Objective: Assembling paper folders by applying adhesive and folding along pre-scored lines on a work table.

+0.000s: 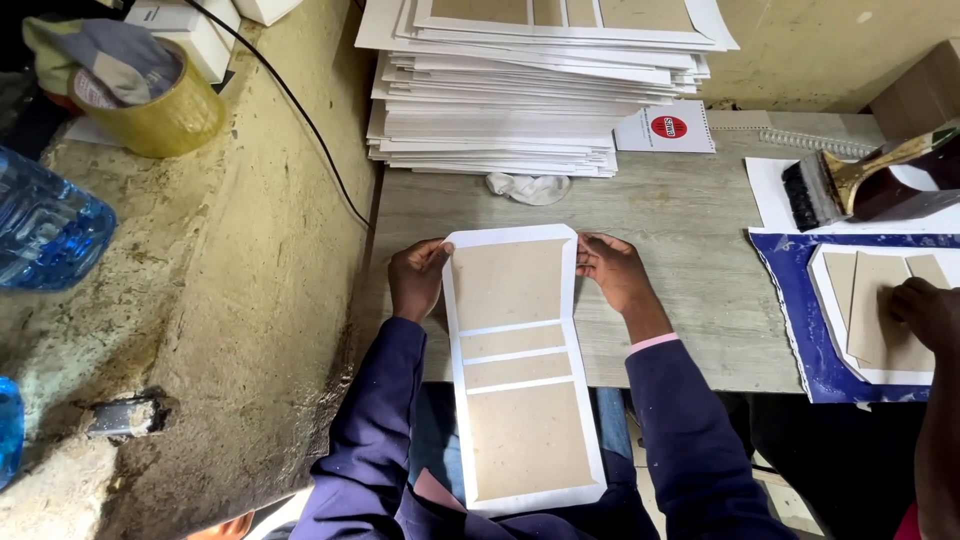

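Nearest the camera, a white sheet with brown board panels (520, 365) hangs off the counter (690, 250) edge over the person's lap, its far end lying on the wood. Left hand (417, 278) pinches its left edge, fingers closed on the sheet; right hand (612, 270) pinches the right edge likewise. Beyond lies a crumpled white rag (528, 187), then a tall stack of similar sheets (520, 90). At right, another person's hand (925, 312) presses a board on blue paper (790, 300), near a brush (850, 180). Far left stands a yellow tape roll (165, 115) with cloth stuffed in it, beside a blue water bottle (45, 225).
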